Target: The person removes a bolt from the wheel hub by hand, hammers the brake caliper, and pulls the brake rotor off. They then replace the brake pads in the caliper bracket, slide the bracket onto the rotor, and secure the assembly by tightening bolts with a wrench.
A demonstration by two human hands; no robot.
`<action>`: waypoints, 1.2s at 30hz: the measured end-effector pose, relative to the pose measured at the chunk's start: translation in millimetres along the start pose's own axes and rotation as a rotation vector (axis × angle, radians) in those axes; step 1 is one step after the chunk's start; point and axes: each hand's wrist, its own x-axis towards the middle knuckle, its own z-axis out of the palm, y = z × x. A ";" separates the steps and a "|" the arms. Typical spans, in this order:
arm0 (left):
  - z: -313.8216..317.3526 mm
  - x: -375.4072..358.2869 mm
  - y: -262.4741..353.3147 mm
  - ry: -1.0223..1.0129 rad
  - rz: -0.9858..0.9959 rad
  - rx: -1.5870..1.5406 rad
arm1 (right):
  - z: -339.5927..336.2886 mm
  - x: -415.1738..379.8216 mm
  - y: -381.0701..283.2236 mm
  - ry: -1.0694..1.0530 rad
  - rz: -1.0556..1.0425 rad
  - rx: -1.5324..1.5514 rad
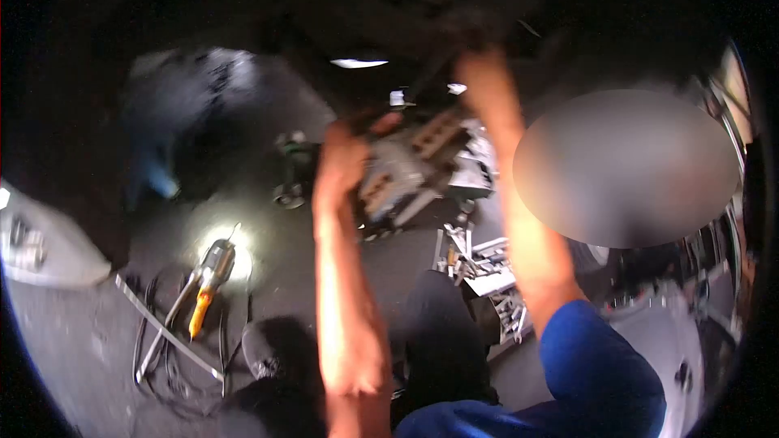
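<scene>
My left hand is at the left side of a blurred metal part with brown sections; its fingers are smeared by motion, and whether they grip it cannot be made out. Farther forward and to the right, my right hand reaches into the dark area above the part, its fingers blurred and partly lost in shadow. Small bright pieces lie between the two hands. Just left of my left hand is a dark component with a greenish spot.
A lit work lamp with an orange handle lies at the lower left beside cables and metal bars. Several metal tools lie in a tray right of my knees. A pale panel stands at the far left.
</scene>
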 end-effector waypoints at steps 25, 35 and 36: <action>-16.2 12.7 -51.8 0.070 -0.030 -0.153 | -47.1 -13.6 -30.4 0.020 0.333 1.212; -14.0 -31.6 -52.2 0.108 0.109 0.051 | 8.2 -20.2 -133.7 0.252 -0.314 0.417; -13.0 -36.1 -51.2 0.111 0.109 0.044 | 9.7 -22.8 -137.9 0.220 -0.343 0.455</action>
